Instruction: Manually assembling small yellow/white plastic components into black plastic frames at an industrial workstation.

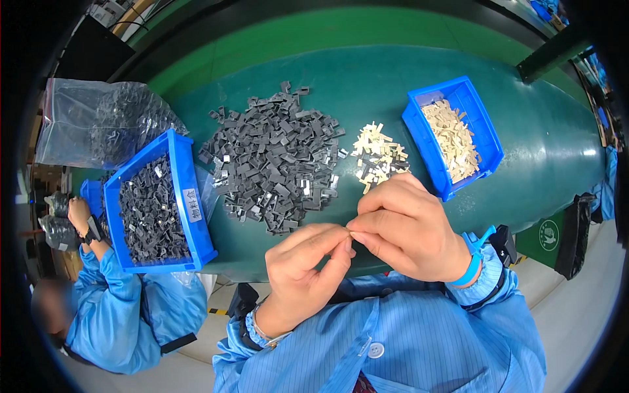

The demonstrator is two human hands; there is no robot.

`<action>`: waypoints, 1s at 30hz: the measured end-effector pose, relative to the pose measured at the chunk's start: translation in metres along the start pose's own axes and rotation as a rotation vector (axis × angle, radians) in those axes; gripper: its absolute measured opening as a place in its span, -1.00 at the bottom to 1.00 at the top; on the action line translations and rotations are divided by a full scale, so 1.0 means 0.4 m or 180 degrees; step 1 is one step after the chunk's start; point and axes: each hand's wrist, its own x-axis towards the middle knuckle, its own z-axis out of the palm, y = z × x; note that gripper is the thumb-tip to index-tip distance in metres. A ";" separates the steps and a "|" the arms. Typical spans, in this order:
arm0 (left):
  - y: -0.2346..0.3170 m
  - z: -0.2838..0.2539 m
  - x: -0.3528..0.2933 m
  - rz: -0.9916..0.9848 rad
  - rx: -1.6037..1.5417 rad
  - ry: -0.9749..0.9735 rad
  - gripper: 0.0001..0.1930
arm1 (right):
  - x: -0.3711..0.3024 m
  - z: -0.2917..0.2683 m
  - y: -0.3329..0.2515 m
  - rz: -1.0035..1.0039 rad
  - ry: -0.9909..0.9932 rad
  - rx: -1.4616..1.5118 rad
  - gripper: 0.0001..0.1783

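Observation:
My left hand [304, 265] and my right hand [409, 229] meet fingertip to fingertip above the near edge of the green table. Both are pinched closed around something too small to make out, hidden by the fingers. Just beyond them lies a small pile of cream-coloured flat pieces [379, 145], with a few dark bits among them. To its left spreads a large heap of dark grey plastic clips [278, 157]. A blue bin [493, 141] on the right holds more cream pieces. On the left, another blue bin [202, 226] is filled with dark grey parts.
A clear plastic bag [72, 128] of dark parts lies behind the left bin. At the far left sits a co-worker in a blue smock [118, 324], one hand [80, 213] near another blue bin. A dark post [553, 56] stands at the far right.

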 end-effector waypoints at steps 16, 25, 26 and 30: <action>-0.009 -0.005 -0.022 -0.0967 -0.1943 -0.0133 -0.90 | -0.005 -0.009 -0.011 0.0726 -0.0242 0.1190 -0.93; 0.004 -0.006 -0.017 -0.0329 -0.0638 -0.0042 -0.90 | 0.009 -0.005 -0.032 -0.0416 -0.0018 -0.0736 -0.87; 0.005 -0.008 -0.016 -0.0114 -0.0288 -0.0015 -0.90 | 0.008 -0.006 -0.030 -0.0413 -0.0141 -0.0711 -0.87; 0.001 -0.014 -0.014 -0.0020 -0.0305 -0.0158 -0.89 | 0.010 -0.018 -0.012 -0.0127 -0.0412 -0.0015 -0.88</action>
